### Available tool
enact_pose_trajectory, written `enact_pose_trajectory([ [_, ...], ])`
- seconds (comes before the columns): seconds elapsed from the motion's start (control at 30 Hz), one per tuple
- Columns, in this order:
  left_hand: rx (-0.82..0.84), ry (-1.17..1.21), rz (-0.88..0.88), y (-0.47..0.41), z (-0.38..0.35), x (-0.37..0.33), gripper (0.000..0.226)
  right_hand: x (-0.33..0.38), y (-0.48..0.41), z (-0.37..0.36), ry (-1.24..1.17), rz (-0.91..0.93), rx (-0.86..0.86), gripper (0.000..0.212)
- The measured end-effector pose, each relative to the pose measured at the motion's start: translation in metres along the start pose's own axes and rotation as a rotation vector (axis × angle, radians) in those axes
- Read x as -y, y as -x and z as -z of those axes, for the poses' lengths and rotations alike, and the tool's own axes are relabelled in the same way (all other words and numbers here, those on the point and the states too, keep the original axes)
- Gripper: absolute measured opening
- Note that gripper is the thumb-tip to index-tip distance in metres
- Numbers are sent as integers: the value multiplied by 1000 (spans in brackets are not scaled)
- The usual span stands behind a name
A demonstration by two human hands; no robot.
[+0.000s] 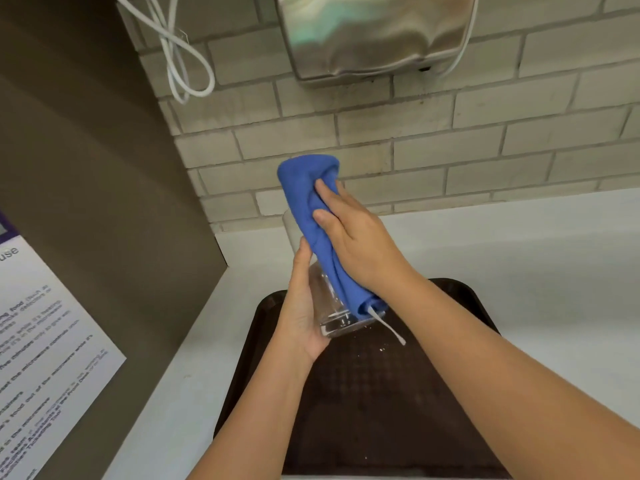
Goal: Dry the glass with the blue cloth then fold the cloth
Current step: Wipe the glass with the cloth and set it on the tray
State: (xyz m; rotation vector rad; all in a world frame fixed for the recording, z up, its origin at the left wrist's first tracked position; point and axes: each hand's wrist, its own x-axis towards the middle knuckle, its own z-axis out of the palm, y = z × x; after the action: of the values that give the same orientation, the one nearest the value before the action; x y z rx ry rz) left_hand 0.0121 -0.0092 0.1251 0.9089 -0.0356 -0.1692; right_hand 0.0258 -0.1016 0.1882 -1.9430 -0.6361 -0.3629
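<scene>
A clear drinking glass (pixel 327 306) is held tilted above a dark brown tray, its thick base toward me and its mouth pointing away. My left hand (pixel 304 306) grips the glass from the left side. The blue cloth (pixel 308 188) is draped over the glass's upper side and bunched over its far end. My right hand (pixel 349 233) holds the cloth against the glass, fingers curled over it. A white label strip (pixel 388 325) hangs from the cloth's near end. Much of the glass is hidden under the cloth.
The dark brown tray (pixel 381 410) lies on a white counter (pixel 519 271), with water drops on it. A brick wall stands behind, with a steel hand dryer (pixel 374 36) and white cables (pixel 180 57). A brown panel with a printed notice (pixel 45 358) closes off the left.
</scene>
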Motion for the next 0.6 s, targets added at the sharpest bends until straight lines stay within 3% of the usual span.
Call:
enact_pose_trajectory([
  [0.1, 31, 73, 7, -4, 3, -5, 62, 0, 8, -2, -1, 21, 23, 45],
  [0.3, 98, 241, -14, -1, 15, 0, 44, -12, 63, -10, -13, -3, 94, 44],
  [0.43, 32, 50, -41, -7, 1, 7, 43, -16, 24, 4, -92, -122, 19, 45],
  [0.6, -117, -236, -134, -10, -18, -13, 67, -23, 30, 3, -214, -177, -23, 65],
])
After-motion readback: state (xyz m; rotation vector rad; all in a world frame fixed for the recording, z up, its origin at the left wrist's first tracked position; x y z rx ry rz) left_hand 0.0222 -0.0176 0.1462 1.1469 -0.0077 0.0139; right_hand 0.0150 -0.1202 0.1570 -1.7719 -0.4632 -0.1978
